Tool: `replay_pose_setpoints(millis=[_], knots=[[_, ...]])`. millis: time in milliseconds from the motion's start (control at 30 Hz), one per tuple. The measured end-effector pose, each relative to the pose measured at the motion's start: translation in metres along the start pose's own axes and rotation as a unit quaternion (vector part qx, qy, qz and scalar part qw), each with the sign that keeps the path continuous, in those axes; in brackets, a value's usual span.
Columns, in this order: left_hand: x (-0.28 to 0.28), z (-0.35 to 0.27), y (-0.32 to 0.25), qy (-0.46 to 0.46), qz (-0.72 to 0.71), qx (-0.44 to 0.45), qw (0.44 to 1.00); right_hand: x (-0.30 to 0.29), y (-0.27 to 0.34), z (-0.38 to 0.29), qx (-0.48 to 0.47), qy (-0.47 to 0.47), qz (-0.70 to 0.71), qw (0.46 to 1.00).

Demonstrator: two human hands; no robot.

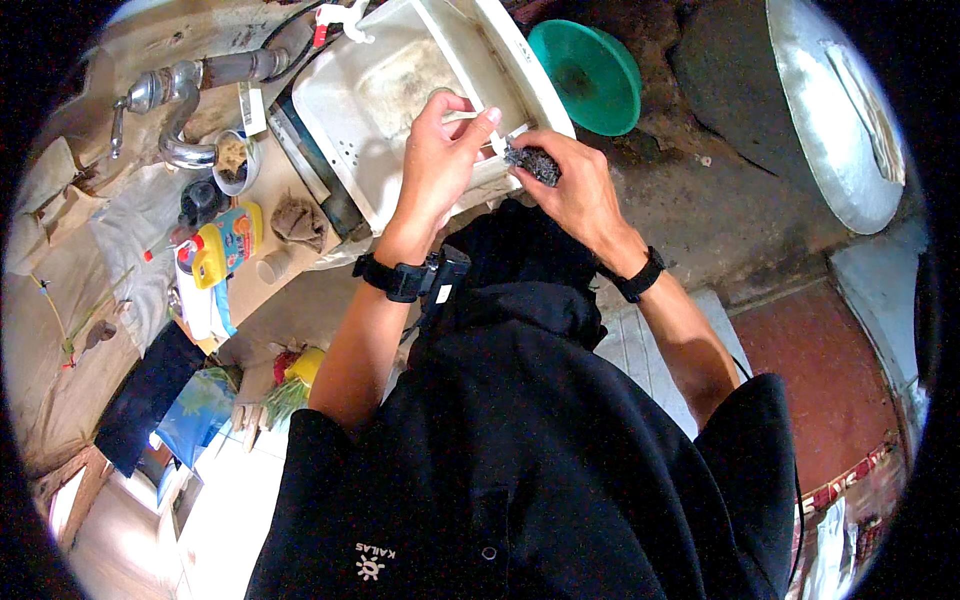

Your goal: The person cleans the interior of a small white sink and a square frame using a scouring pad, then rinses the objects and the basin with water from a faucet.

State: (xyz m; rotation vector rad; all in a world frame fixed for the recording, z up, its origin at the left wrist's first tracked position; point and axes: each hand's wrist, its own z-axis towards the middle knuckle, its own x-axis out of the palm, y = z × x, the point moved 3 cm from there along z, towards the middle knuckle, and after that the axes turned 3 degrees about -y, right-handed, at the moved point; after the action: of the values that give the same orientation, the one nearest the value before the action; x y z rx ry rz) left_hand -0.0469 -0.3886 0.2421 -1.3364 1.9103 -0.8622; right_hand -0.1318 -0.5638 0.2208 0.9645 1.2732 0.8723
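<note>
Over the near rim of a white sink [330, 97], my left hand [439, 165] pinches a slender pale object [459, 116] between thumb and fingers. Its exact kind is unclear, and fingers cover part of it. My right hand [577, 176] grips a dark metal scouring pad [538, 165] just right of the left hand, by the sink's front edge. The pad appears to meet a white end of something near the left fingertips; whether that belongs to the same pale object cannot be told. Brownish stains mark the basin floor, and small drain holes show at its left.
A green plastic basin [585, 79] stands right of the sink, with a large round metal lid or pan [832, 120] farther right. Leftward are a chrome faucet [180, 90], a white plastic tap [345, 21], a bowl [251, 169], a yellow bottle [210, 262] and a brown cloth [296, 221].
</note>
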Motion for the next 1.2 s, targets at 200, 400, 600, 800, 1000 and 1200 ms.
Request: replay_pose_setpoints(millis=[200,400,600,800,1000,1200], knots=[[0.002,-0.001,-0.002,0.003,0.003,0.002,1.0,0.001,-0.006,0.001,0.028,-0.02,0.023,0.999],[-0.006,-0.001,-0.002,0.004,0.016,-0.007,1.0,0.01,-0.01,0.004,-0.013,-0.005,0.019,1.0],[-0.007,-0.006,-0.001,0.01,-0.013,-0.005,1.0,0.011,-0.011,0.002,0.0,0.0,0.006,1.0],[-0.011,-0.006,0.001,0.001,-0.012,-0.008,1.0,0.012,-0.017,0.006,-0.005,0.03,0.055,0.998],[-0.006,-0.005,0.002,0.009,-0.022,0.005,1.0,0.011,-0.025,0.012,0.12,0.038,0.067,0.99],[-0.002,-0.006,0.0,0.006,0.001,0.016,1.0,0.018,-0.035,0.003,0.16,0.008,0.115,0.98]])
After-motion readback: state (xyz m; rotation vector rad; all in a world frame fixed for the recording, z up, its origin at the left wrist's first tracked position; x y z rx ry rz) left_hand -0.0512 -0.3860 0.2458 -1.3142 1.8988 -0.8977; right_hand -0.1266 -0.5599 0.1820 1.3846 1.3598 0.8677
